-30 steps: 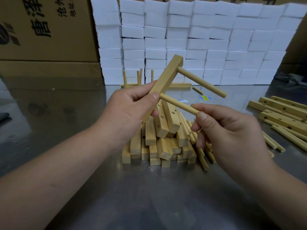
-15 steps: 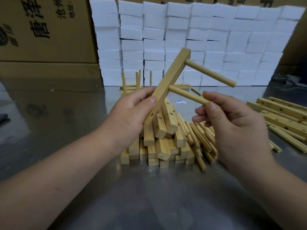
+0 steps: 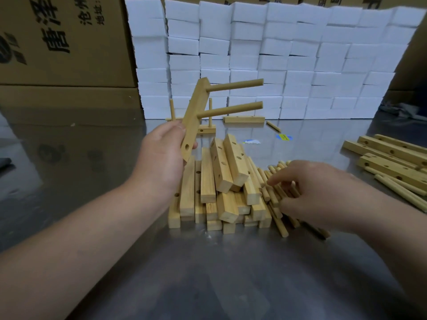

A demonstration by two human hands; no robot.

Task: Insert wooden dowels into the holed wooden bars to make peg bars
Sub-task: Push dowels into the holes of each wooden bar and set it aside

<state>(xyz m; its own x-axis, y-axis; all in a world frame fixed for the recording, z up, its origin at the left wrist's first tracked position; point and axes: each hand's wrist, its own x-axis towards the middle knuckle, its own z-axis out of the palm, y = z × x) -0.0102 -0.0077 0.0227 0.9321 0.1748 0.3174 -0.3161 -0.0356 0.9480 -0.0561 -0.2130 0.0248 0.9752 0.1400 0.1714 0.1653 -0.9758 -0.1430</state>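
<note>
My left hand (image 3: 165, 155) grips a holed wooden bar (image 3: 193, 118) by its lower end, tilted up above the table. Two dowels stick out of the bar to the right: an upper dowel (image 3: 235, 85) and a lower dowel (image 3: 231, 109). One hole near the bar's lower end stays open. My right hand (image 3: 316, 192) reaches down over the loose dowel pile (image 3: 275, 190), fingers spread and touching the dowels; I see none held. A heap of holed bars (image 3: 221, 188) lies between my hands.
Finished peg bars (image 3: 205, 129) and a bare bar (image 3: 245, 119) stand near the back. More bars and dowels (image 3: 390, 158) lie at the right. White foam blocks (image 3: 277, 54) and cardboard boxes (image 3: 62, 40) wall off the back of the steel table (image 3: 208, 273).
My right hand let go of the second dowel, now seated in the bar, and dropped to the dowel pile. My left hand tipped the bar more upright.
</note>
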